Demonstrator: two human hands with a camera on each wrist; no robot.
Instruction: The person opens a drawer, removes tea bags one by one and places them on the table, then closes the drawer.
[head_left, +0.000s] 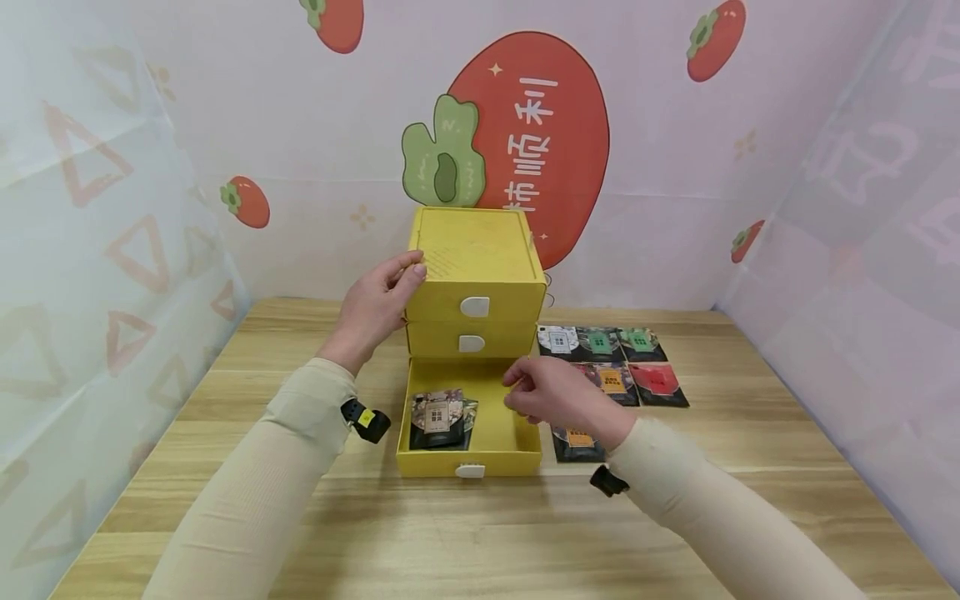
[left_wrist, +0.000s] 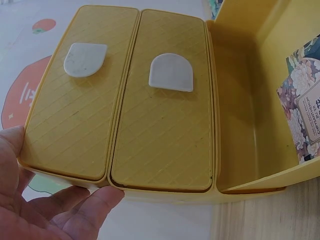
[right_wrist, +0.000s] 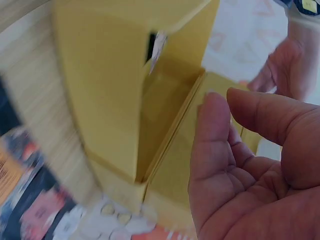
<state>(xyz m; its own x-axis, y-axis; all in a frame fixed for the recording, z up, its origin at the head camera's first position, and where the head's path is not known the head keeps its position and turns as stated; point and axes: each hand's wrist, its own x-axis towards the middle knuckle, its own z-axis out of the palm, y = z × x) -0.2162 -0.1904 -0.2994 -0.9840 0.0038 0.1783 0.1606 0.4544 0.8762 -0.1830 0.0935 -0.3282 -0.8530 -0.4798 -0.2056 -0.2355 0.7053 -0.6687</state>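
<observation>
A yellow three-drawer box stands on the table with its bottom drawer pulled out. Inside that drawer's left part lie flat tea sachets, overlapping; one label in the left wrist view reads "chrysanthemum". My left hand touches the box's upper left front corner, its fingers relaxed along the edge and side. Over the drawer's right side hovers my right hand, loosely curled, thumb and index tips close together with nothing between them. White tabs mark the two upper drawers, which are pushed in.
To the right of the box, several more tea sachets lie in rows on the wooden table. One orange-labelled sachet lies beside the pulled-out drawer. Printed cloth walls enclose the table at the back and sides.
</observation>
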